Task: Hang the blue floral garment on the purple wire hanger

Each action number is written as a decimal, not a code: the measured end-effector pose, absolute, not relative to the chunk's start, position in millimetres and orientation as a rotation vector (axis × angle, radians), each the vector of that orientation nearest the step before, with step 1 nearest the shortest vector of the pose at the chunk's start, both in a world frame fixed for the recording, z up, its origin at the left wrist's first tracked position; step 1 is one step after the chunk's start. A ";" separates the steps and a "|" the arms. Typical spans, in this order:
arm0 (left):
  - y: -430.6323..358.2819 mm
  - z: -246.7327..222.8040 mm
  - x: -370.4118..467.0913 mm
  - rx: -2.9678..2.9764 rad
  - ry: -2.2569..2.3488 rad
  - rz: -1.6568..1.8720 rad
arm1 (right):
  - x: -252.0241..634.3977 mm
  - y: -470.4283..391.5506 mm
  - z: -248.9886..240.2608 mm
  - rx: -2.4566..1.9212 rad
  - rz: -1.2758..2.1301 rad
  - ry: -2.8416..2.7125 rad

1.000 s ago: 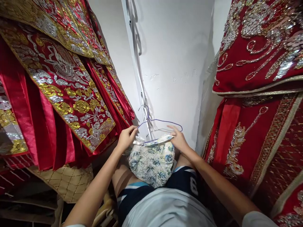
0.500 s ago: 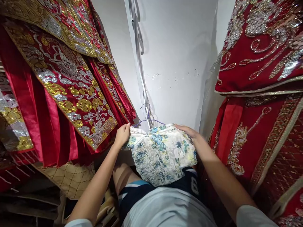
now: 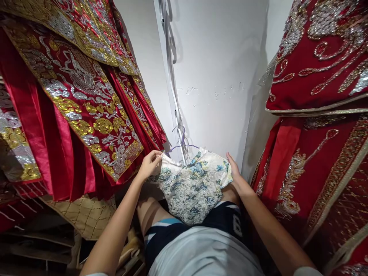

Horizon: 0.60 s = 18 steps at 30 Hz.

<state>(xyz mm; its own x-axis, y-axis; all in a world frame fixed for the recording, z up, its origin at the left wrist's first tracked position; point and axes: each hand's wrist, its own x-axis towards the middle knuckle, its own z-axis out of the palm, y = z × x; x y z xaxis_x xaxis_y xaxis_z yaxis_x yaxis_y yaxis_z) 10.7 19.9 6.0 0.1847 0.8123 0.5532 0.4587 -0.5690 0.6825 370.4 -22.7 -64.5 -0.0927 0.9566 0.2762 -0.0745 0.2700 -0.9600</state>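
A white floral top with blue and yellow-green flowers lies across my thighs, its neckline facing away from me. A purple hanger pokes out of its neck, with the hook upward. My left hand is closed in a pinch on the top's left shoulder edge. At the opposite side, my right hand rests against the right sleeve with its fingers stretched out. The fabric hides the lower part of the hanger.
Red garments with gold and silver sequin embroidery hang at the left. More beaded red garments hang at the right. Ahead stands a white wall with a narrow metal strip. Wooden slats lie low at the left.
My right hand has slid from the top's shoulder outward and down to the sleeve, its fingers straightening. The neckline now sits wider, and more of the right shoulder shows. My left hand stays at its side.
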 end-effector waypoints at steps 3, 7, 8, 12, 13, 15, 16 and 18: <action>15.6 17.8 26.4 2.121 1.345 1.463 | 379.5 -12.8 -46.9 -0.817 1.155 -1.216; 21.4 43.5 59.3 2.151 1.431 1.606 | 386.4 -15.6 -31.3 -0.836 1.039 -1.179; 23.5 47.5 65.4 2.203 1.451 1.577 | 386.1 -17.8 -30.6 -0.847 1.009 -1.163; 26.1 50.1 76.5 2.481 1.547 1.379 | 381.5 -24.6 -39.7 -0.838 1.028 -1.074; 25.3 49.4 77.1 2.520 1.559 1.364 | 380.6 -24.9 -42.8 -0.830 1.055 -1.052; 22.7 49.0 77.9 2.546 1.576 1.375 | 380.7 -25.0 -47.3 -0.822 1.101 -1.012; 21.1 49.4 78.5 2.549 1.584 1.383 | 382.0 -25.8 -48.5 -0.831 1.117 -1.001; 18.0 49.6 80.0 2.565 1.588 1.395 | 386.9 -31.4 -50.1 -0.879 1.142 -1.004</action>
